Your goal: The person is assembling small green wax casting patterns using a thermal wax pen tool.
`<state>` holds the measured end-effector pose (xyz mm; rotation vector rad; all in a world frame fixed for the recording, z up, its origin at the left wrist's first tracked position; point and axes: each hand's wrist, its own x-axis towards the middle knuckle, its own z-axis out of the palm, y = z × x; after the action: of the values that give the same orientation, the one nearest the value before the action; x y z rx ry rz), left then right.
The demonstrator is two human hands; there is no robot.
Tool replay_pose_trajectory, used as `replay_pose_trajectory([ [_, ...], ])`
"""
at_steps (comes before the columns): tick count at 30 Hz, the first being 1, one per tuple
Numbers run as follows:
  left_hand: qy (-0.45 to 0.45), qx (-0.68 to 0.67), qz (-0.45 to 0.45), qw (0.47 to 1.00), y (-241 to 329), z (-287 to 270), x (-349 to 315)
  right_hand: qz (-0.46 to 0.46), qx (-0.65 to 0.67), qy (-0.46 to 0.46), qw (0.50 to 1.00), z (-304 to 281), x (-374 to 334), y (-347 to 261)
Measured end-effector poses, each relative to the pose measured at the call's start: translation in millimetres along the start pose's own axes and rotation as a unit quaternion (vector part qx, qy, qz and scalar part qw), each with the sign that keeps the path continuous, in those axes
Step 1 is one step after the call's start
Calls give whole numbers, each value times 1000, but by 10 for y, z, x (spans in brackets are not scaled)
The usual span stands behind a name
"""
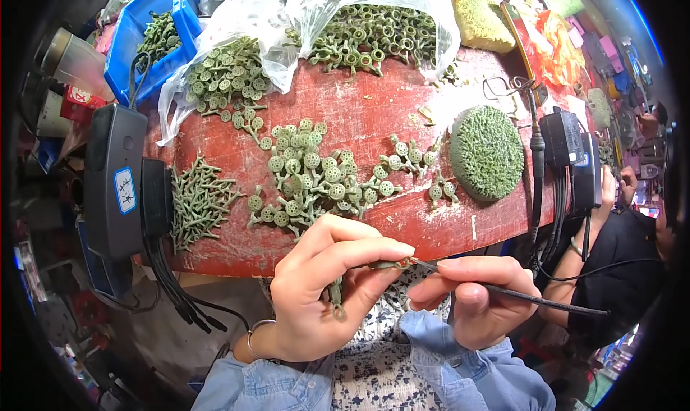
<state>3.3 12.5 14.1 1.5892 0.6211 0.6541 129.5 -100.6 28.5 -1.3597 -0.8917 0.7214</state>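
Observation:
Near the table's front edge, my left hand (309, 285) pinches a small green part (388, 264) between thumb and index finger. A second green stemmed part (336, 293) with a ring at its end hangs below those fingers, tucked in the same hand. My right hand (496, 296) grips a thin dark-handled tool (550, 300) like a pencil. Its slender metal tip meets the end of the pinched part. Just beyond my hands lies a loose pile of green stemmed discs with holes (309, 168), and smaller groups (408, 156) spread to its right.
Green sticks (201, 204) lie left on the red table (402, 227). A round textured green block (489, 152) sits right. Clear bags (287, 26) of green parts, a blue bin (147, 33) and yellow sponge (483, 24) stand behind. Another person's arm (575, 256) shows at right.

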Motion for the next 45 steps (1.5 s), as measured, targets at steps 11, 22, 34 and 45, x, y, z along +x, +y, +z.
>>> replay_pose_trajectory([
  [11, 17, 62, 49, 997, 3, 17, 15, -14, 1, 13, 1000, 7, -8, 21],
  [22, 31, 85, 62, 994, -35, 47, -4, -87, -69, 15, 994, 32, 39, 106],
  [34, 67, 134, 118, 982, -82, 120, 1, -163, -145, -39, 975, -36, 41, 64],
  [45, 47, 109, 77, 990, -53, 116, 17, -162, -152, -29, 975, -49, 3, 77],
])
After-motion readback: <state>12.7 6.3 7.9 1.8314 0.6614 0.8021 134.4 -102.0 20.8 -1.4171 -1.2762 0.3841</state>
